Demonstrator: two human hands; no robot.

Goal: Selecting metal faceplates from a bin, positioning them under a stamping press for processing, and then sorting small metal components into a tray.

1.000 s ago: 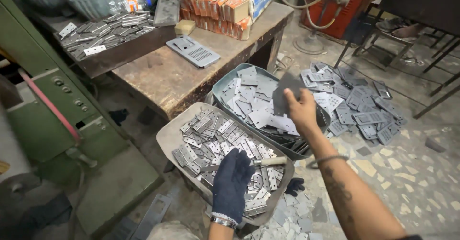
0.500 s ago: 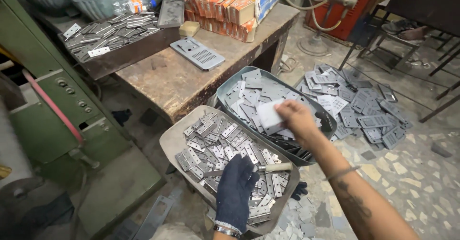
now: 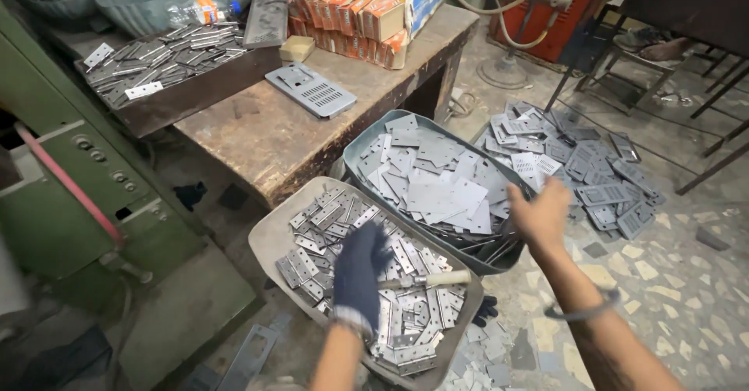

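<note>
Gloved in dark blue knit, my left hand [image 3: 360,270] rests flat, fingers together, on the small grey metal hinges heaped in the shallow beige tray [image 3: 269,239]; it grips nothing that I can see. Just right of its fingers lies a hammer with a pale wooden handle [image 3: 425,279], on top of the hinges and seemingly apart from the glove. My bare right hand [image 3: 540,215] hangs open and blurred, fingers spread, at the near-right rim of the grey-blue tub of flat grey metal plates [image 3: 437,184], holding nothing. Beyond it, more perforated grey plates [image 3: 577,161] lie scattered on the floor. Past both trays stands a worn wooden workbench [image 3: 273,137]. My judgement: steady the hinge pile with the glove and keep fingertips off sharp plate edges.
</note>
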